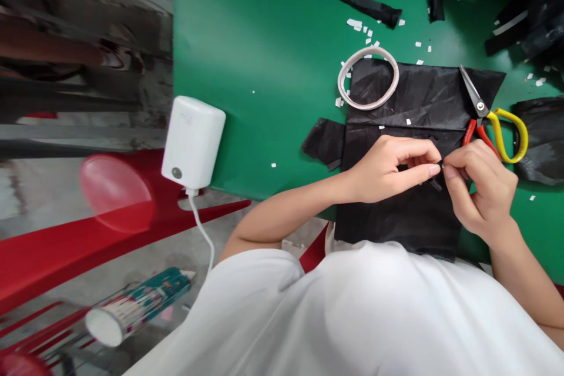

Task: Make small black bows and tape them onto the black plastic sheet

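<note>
Above a black plastic sheet [399, 217], my left hand [399, 167] and my right hand [482, 185] meet with their fingertips almost touching. Each pinches thumb against forefinger. Something tiny shows between the fingertips, too small to name. Small dark bits lie on the sheet just below the fingers. Right beside my right hand are yellow-handled scissors [492, 117] with blades pointing away from me. A red-handled tool [469, 131] lies partly hidden behind that hand. Farther up, a roll of white tape [395, 83] rests partly on the sheet.
White paper scraps [354, 23] dot the green table [264, 59]. A rolled black strip [359, 1] lies at the back, with more black material [541, 141] on the right. A white device with a cable [194, 141] sits at the left edge, near a red chair [132, 205].
</note>
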A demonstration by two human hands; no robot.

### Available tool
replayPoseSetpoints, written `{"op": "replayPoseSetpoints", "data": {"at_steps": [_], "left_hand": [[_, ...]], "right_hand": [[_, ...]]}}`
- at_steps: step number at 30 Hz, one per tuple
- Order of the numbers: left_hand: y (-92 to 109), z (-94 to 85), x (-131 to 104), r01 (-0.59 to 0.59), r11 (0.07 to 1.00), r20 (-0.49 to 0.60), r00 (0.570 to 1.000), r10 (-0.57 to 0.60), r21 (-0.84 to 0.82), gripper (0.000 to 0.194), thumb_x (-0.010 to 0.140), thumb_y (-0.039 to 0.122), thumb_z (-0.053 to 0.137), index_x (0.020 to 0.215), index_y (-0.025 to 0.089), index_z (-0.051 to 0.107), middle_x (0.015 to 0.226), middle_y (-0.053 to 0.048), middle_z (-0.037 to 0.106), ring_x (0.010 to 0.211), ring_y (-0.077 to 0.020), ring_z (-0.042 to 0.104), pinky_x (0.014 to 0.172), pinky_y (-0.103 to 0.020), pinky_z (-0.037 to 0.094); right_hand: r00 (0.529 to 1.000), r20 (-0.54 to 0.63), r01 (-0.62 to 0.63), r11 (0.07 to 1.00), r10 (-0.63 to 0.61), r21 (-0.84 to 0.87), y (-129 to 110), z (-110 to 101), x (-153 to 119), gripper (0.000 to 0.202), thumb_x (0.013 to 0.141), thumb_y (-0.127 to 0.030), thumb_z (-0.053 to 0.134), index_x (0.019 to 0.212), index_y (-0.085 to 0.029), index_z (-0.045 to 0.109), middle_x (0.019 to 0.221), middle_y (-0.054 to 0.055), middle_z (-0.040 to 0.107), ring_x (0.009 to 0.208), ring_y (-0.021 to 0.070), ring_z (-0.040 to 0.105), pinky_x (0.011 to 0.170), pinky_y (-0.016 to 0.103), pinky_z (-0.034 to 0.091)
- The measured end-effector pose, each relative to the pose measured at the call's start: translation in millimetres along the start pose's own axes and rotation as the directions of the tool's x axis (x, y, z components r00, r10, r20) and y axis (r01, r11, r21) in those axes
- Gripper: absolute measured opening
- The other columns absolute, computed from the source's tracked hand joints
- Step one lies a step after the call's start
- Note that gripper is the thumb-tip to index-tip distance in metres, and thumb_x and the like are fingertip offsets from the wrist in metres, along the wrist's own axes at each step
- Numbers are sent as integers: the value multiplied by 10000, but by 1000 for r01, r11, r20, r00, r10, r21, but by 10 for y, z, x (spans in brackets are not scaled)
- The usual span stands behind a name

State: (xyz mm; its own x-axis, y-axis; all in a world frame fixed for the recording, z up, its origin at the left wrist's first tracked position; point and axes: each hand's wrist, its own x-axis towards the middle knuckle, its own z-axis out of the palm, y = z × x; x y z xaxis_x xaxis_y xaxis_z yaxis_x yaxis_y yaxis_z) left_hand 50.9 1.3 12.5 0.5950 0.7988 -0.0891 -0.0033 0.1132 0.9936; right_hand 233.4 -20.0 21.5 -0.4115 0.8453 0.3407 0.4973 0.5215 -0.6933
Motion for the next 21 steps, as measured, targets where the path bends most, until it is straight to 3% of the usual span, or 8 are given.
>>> {"op": "replayPoseSetpoints", "data": {"at_steps": [6,14,21], "left_hand": [[3,-18,6,-34,999,3,999,34,33,183,896,269,584,788,122,588,669,18,543,604,-55,498,588,-160,435],[1,-35,14,-200,950,34,980,197,241,140,917,217,541,833,135,618,736,-8,626,668,-70,541,642,-172,441],[-4,-22,18,-147,980,28,989,144,136,197,932,286,552,807,141,600,694,4,600,626,-60,566,614,-164,451]], "right_hand": [[1000,-1,-6,1000,6,-11,-5,12,0,185,830,-41,539,827,-210,463,685,7,498,633,142,407,562,301,346],[992,38,-121,992,120,28,0,0,-26,91,865,-137,551,865,-203,488,713,7,505,652,143,451,573,298,358],[990,34,-140,974,136,177,-26,-8,-21,138,872,-121,542,777,-203,485,682,-2,502,639,134,457,591,297,382]]}}
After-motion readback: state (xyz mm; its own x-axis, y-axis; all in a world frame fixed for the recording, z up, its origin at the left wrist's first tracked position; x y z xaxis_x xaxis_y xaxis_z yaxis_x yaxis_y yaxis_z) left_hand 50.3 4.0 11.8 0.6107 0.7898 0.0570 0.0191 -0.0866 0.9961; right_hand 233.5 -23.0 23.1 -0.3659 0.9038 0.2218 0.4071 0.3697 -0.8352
